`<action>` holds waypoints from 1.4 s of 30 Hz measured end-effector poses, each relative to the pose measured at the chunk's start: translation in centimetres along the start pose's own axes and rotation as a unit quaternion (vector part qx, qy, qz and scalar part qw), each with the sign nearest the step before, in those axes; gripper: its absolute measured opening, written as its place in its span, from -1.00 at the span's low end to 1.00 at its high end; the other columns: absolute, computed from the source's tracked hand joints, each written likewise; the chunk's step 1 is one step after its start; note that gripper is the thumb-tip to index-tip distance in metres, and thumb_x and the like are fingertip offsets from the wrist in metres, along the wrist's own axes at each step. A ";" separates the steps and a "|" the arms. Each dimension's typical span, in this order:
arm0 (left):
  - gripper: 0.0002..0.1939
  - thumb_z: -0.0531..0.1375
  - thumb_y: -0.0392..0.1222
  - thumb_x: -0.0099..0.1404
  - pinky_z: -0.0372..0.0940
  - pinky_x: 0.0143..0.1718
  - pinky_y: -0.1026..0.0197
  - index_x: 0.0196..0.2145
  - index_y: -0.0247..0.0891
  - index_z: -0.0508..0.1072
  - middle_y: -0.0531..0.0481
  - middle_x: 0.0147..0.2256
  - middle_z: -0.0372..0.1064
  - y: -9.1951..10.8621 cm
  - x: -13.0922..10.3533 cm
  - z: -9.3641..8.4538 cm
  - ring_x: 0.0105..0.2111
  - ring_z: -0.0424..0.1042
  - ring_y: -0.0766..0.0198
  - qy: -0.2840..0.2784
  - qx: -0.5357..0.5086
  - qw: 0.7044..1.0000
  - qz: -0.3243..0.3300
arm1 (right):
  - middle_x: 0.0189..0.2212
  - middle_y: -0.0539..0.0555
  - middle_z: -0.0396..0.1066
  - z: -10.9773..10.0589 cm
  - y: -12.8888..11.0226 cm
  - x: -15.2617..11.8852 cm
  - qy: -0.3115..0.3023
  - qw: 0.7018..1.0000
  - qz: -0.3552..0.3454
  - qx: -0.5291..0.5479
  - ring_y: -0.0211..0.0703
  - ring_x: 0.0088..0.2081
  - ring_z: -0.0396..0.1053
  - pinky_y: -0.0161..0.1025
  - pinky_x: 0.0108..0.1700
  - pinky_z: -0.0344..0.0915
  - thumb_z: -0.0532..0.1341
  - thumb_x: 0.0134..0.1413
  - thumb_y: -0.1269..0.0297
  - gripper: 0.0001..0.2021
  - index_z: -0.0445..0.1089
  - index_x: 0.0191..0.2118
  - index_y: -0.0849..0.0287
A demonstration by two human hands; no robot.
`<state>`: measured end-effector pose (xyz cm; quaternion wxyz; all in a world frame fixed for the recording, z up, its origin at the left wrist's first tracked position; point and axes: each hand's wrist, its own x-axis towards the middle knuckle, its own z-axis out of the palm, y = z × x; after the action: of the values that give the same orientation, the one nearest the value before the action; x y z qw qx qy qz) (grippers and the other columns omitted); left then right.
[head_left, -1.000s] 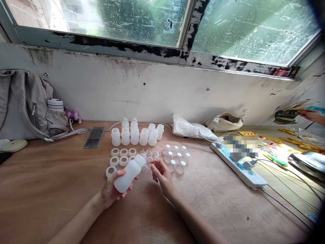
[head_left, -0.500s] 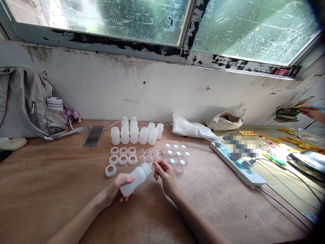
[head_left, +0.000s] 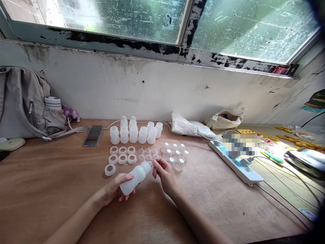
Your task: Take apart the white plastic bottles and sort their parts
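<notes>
A frosted bottle point(head_left: 134, 179) is tilted above the table point(head_left: 76, 169), its mouth aimed up and to the right. The person's left hand point(head_left: 119, 186) is wrapped around its body and holds it firmly. The right hand point(head_left: 164, 173) is at the bottle's mouth, fingers drawn in narrow; a small clear piece seems to be there too, though whether the fingertips pinch it cannot be told. No ring shows around the bottle's neck, so this one looks only partly put together.

Just beyond lie the loose parts: seven white rings point(head_left: 123, 162) to the left, small clear pieces point(head_left: 141, 157) in the middle, some perhaps hidden by the hand, and clear cups point(head_left: 169, 151) with white dots to the right. Behind them stand several bottles without tops point(head_left: 133, 135), which appear to be waiting. At the back, two bottles point(head_left: 124, 121) seem to wear clear domed tops, and may be finished. On that reading, most of the work is left.

Farther out are a phone point(head_left: 92, 136) and a backpack point(head_left: 38, 101).
</notes>
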<state>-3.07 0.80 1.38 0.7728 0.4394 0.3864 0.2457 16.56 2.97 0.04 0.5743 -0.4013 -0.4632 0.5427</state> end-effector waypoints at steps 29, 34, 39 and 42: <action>-0.56 0.05 -0.03 0.18 0.20 -0.49 0.30 -0.02 -0.27 0.20 -0.08 -0.22 0.27 -0.5 0.7 0.5 -0.39 0.27 0.27 0.151 0.003 0.972 0.178 | -0.63 -0.10 0.16 0.4 0.0 0.1 -0.028 0.980 -0.051 -0.188 -0.39 -0.67 0.10 -0.43 -0.67 0.06 0.14 -0.03 0.22 -0.85 0.32 -0.34 0.17; -0.58 0.12 -0.06 0.14 0.16 -0.15 0.23 -0.07 -0.29 0.29 -0.12 -0.10 0.21 -0.5 0.6 0.4 -0.09 0.20 0.11 0.208 0.149 0.934 0.251 | -0.42 0.02 0.26 1.6 -2.4 1.2 -0.058 0.962 -0.113 -0.240 -0.31 -0.49 0.26 -0.36 -0.52 0.24 0.14 0.00 0.21 -0.81 0.33 -0.25 0.14; -0.54 0.14 -0.06 0.13 0.08 -0.03 0.19 -0.03 -0.28 0.26 -0.13 -0.06 0.20 -0.3 0.4 0.4 -0.04 0.18 0.09 0.210 0.152 0.922 0.288 | -0.40 0.03 0.23 2.9 -5.2 2.0 -0.139 0.937 -0.150 -0.283 -0.32 -0.48 0.27 -0.33 -0.48 0.28 0.14 0.00 0.23 -0.84 0.36 -0.46 0.20; -0.43 0.15 -0.05 0.12 0.11 -0.05 0.18 0.06 -0.22 0.10 -0.14 0.03 0.10 -0.2 0.5 0.3 -0.03 0.18 0.12 0.215 0.097 0.927 0.293 | -0.42 0.03 0.25 3.2 -7.8 3.5 -0.144 0.921 -0.201 -0.301 -0.29 -0.45 0.28 -0.32 -0.45 0.28 0.14 0.00 0.25 -0.85 0.37 -0.47 0.20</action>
<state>-2.56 0.93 1.07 0.5185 0.5426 0.4196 0.5106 15.36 5.65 8.71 0.4506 -0.3707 -0.7535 0.3030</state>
